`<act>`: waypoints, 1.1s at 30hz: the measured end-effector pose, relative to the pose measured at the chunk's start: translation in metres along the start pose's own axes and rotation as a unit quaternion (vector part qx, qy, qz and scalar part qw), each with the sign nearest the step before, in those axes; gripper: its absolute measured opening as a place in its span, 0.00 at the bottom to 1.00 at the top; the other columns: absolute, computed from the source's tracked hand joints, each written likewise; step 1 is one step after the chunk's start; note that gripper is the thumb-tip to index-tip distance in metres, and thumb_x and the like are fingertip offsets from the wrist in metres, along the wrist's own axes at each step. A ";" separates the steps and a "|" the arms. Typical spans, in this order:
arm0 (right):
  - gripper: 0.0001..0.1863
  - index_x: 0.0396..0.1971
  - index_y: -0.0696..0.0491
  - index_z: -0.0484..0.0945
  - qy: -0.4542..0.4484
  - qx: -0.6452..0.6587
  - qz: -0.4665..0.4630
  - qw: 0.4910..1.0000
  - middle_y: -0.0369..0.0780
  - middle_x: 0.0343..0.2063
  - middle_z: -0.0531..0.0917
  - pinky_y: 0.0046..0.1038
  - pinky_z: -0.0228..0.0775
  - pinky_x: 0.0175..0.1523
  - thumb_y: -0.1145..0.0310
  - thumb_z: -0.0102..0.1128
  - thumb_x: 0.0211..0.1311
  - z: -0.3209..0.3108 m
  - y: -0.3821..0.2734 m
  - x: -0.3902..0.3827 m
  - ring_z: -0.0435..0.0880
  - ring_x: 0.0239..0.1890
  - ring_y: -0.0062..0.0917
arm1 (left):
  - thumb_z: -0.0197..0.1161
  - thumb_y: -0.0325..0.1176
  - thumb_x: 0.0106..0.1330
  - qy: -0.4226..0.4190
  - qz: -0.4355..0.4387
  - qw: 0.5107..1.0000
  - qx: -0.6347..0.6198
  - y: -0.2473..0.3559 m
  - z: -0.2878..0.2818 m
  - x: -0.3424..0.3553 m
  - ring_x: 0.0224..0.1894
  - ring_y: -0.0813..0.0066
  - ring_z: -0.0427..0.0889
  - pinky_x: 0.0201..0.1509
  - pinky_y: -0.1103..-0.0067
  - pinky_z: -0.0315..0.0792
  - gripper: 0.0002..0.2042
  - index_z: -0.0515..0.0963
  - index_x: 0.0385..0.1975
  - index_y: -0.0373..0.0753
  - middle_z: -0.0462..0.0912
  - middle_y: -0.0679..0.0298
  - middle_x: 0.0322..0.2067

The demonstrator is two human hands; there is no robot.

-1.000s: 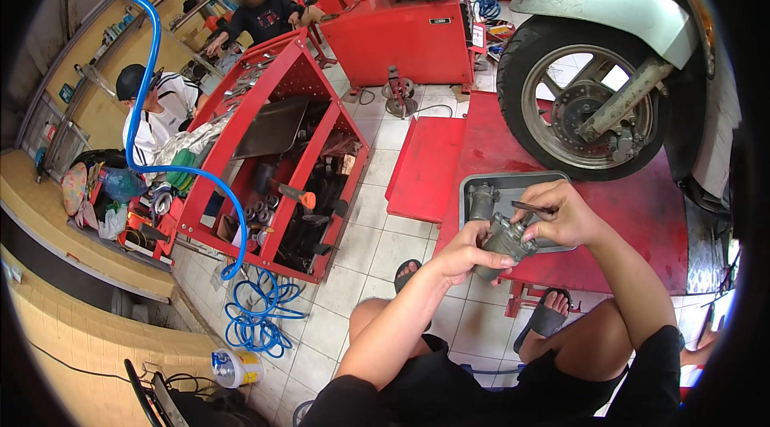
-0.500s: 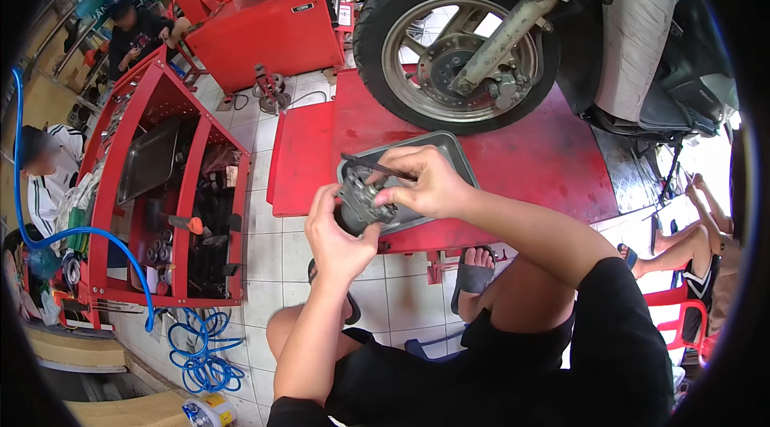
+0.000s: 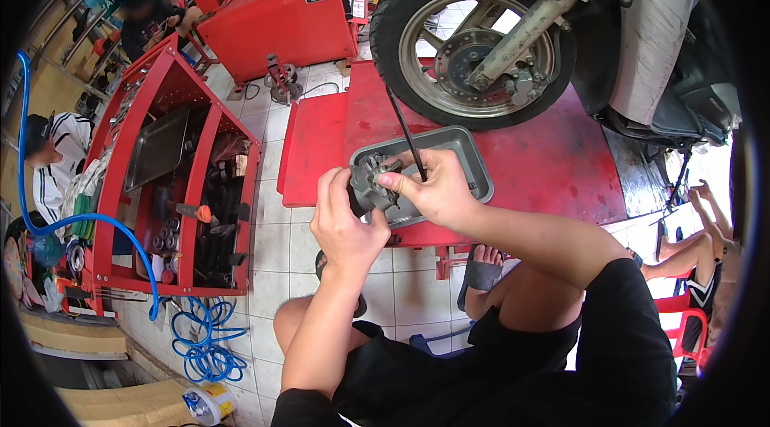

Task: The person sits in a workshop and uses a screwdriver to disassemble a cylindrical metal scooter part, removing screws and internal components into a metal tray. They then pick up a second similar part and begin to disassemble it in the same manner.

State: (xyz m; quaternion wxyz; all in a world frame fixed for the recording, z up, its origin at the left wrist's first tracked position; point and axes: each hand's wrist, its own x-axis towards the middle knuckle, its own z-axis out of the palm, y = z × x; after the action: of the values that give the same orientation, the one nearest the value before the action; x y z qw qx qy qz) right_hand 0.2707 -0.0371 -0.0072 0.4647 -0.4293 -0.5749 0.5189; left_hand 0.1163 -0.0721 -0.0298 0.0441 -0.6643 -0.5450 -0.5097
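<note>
A grey cast-metal part [image 3: 370,186], like a carburettor body, is held over a grey metal tray [image 3: 473,174]. My left hand [image 3: 345,226] has its fingers wrapped round the part's left and lower side. My right hand [image 3: 433,190] has its thumb pressed on the part's top and also holds a long, thin black tool [image 3: 403,126], which points up and away from me toward the scooter's front wheel [image 3: 473,62]. The tray lies on a red lift platform [image 3: 545,170]; what is in it is mostly hidden by my hands.
A red tool cart [image 3: 172,66] with coiled blue hose [image 3: 208,339] and a bucket [image 3: 210,403] nearby is on the left. A person [image 3: 60,146] is beside it, another [image 3: 148,22] farther back. At right, a person's bare legs [image 3: 686,259] show by a red chair [image 3: 678,307].
My view has swung right since a second ago. The thin tool, earlier lying nearly flat in my right hand, now stands out steeply away from me. The part stays in both hands.
</note>
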 end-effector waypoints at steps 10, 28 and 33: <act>0.13 0.37 0.61 0.85 0.024 0.001 0.022 0.999 0.37 0.29 0.87 0.21 0.75 0.36 0.66 0.74 0.59 0.003 -0.001 -0.002 0.82 0.29 0.13 | 0.71 0.20 0.40 0.003 0.008 1.000 0.013 0.000 0.002 0.000 0.44 0.47 0.83 0.45 0.66 0.79 0.28 0.73 0.47 0.33 0.79 0.50 0.45; 0.22 0.41 0.60 0.84 -0.207 -0.160 -0.354 0.898 0.43 0.28 0.81 0.30 0.72 0.33 0.72 0.81 0.43 -0.043 -0.018 0.001 0.81 0.29 0.31 | 0.79 0.23 0.39 -0.080 0.013 0.968 -0.239 0.000 -0.012 0.000 0.39 0.58 0.83 0.45 0.74 0.77 0.26 0.74 0.41 0.33 0.80 0.53 0.40; 0.21 0.40 0.60 0.84 -0.157 -0.186 -0.365 0.899 0.41 0.26 0.79 0.28 0.67 0.29 0.71 0.80 0.44 -0.038 -0.019 -0.006 0.77 0.25 0.28 | 0.80 0.24 0.38 -0.038 0.018 0.972 -0.232 0.003 -0.008 -0.003 0.38 0.58 0.84 0.41 0.74 0.78 0.26 0.73 0.38 0.34 0.80 0.53 0.40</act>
State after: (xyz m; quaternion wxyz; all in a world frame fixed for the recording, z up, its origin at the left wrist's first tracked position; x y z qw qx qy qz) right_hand 0.3087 -0.0375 0.0119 0.4372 -0.1811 -0.8425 0.2573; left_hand 0.1142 -0.0796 -0.0265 -0.1226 -0.6851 -0.4013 -0.5955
